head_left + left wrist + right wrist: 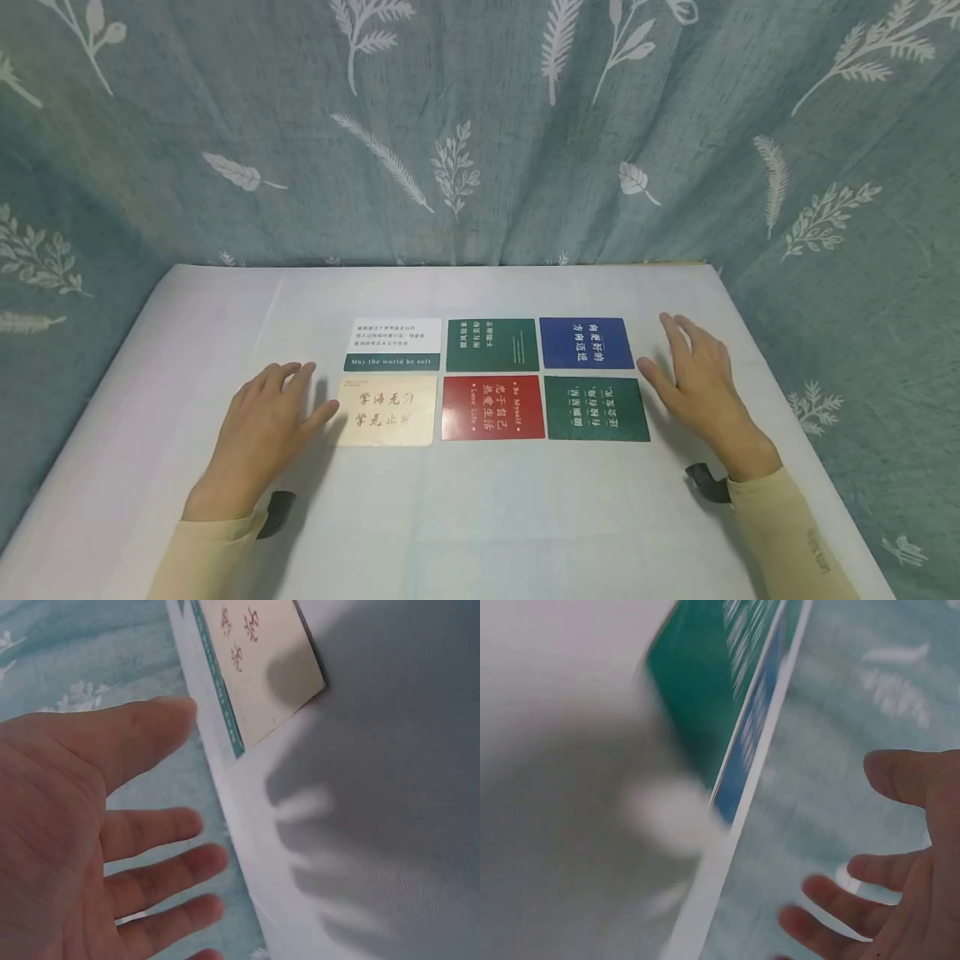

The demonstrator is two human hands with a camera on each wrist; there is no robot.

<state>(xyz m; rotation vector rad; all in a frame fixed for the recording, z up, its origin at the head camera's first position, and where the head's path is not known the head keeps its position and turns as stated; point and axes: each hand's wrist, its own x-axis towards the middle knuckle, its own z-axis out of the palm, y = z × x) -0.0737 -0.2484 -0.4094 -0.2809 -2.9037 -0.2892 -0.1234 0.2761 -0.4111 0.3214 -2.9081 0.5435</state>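
Six cards lie in two rows on the white table (480, 517). Back row: a white card with a green strip (393, 343), a green card (492, 344), a blue card (586, 342). Front row: a cream card (386, 410), a red card (492, 407), a dark green card (596, 407). My left hand (264, 417) hovers flat beside the cream card (270, 656), fingers straight, holding nothing. To the right of the blue and dark green cards (705, 705) my right hand (693, 371) is spread, also holding nothing.
A teal cloth with white leaf prints (480, 125) hangs behind the table and down both sides. The table's back edge (450, 267) runs just behind the cards. Bare white surface lies in front of the cards.
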